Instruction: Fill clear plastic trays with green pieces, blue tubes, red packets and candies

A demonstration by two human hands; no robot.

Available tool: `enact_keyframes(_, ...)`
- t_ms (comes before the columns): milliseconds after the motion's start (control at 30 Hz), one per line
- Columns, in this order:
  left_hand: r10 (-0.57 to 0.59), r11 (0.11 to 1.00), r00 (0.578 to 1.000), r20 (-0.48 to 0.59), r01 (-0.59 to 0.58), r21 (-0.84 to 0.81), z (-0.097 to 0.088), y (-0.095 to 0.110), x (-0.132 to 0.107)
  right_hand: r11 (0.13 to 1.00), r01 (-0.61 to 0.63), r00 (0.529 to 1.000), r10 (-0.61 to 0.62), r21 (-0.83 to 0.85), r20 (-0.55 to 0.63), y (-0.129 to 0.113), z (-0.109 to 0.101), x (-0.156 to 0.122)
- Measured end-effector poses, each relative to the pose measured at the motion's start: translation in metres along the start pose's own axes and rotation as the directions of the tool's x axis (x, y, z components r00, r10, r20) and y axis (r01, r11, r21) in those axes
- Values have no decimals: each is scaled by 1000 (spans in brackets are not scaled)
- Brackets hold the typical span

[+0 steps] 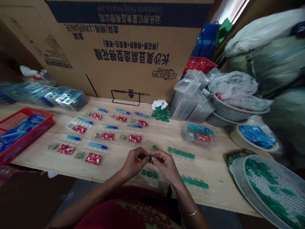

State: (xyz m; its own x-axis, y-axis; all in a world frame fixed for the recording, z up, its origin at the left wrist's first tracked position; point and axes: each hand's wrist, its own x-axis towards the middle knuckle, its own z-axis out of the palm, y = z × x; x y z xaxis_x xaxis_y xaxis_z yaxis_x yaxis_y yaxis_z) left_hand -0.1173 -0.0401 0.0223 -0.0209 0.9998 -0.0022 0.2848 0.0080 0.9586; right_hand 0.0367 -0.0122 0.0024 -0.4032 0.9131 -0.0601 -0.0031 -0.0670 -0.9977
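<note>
My left hand (135,161) and my right hand (164,163) meet above the near edge of the wooden table (214,184). Together they pinch a small green piece (150,157) between their fingertips. Just beneath them lies a clear tray holding green pieces (149,174). Two more clear trays with rows of green pieces (181,153) (194,182) lie to the right. Farther left, several clear trays (93,158) each hold a red packet and a blue stick.
A red basket (26,128) of blue sticks sits at the left. A white basket (271,187) of green pieces is at the near right, a bowl of blue packets (257,136) behind it. A stack of empty clear trays (188,100) and a large cardboard box (128,47) stand at the back.
</note>
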Motion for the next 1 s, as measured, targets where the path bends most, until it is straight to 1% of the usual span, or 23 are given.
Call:
enact_keyframes(67, 21, 999, 999, -29, -19, 46, 0, 0, 0, 998, 12, 1000, -13, -63, -13, 0, -1, 0)
enact_keyframes(133, 7, 999, 1000, -24, -6, 42, 1, 1, 0, 996, 15, 1000, -17, -94, -18, 0, -1, -1)
enact_keyframes(300, -35, 999, 999, -5, 35, -13, 2, 6, 0, 999, 6, 1000, -5, -35, 7, 0, 0, -1)
enact_keyframes(367, -47, 996, 999, 20, 49, -78, 1, 8, 0, 1000, -13, 1000, 13, 23, 17, 0, 0, 0)
enact_keyframes(433, -82, 975, 994, 66, 93, -200, 0, 8, 1, 995, -43, 998, 40, 92, 38, 1, -1, 0)
enact_keyframes(533, -180, 889, 970, 163, 232, -395, -2, 5, 3, 980, -71, 997, 62, 188, 52, 1, -4, 0)
enact_keyframes(600, -229, 837, 950, 212, 303, -455, -3, 3, 4, 973, -66, 997, 56, 219, 54, 1, -5, -1)
enact_keyframes(633, -234, 836, 947, 221, 312, -451, -3, 3, 4, 974, -63, 997, 51, 217, 59, 1, -5, -2)
enact_keyframes(667, -223, 857, 951, 212, 295, -423, -4, 3, 3, 978, -58, 997, 47, 201, 62, 1, -5, -3)
enact_keyframes(733, -163, 939, 976, 147, 199, -280, -5, 5, 0, 993, -40, 998, 36, 115, 44, -1, -3, -6)
enact_keyframes(800, -77, 993, 993, 92, 84, -79, -7, 7, -4, 999, -4, 1000, 4, -53, -2, -3, 2, -10)
enact_keyframes(833, -50, 999, 995, 84, 50, 0, -8, 8, -6, 988, 20, 999, -24, -151, -22, -4, 5, -12)
enact_keyframes(867, -43, 998, 995, 87, 40, 45, -8, 7, -7, 968, 46, 998, -55, -245, -33, -5, 8, -13)
enact_keyframes(933, -78, 997, 991, 107, 75, 30, -9, 5, -6, 916, 99, 993, -118, -389, -24, -7, 13, -15)
enact_keyframes(1000, -141, 986, 981, 135, 151, -74, -8, -1, -4, 884, 133, 989, -151, -448, -4, -8, 15, -16)
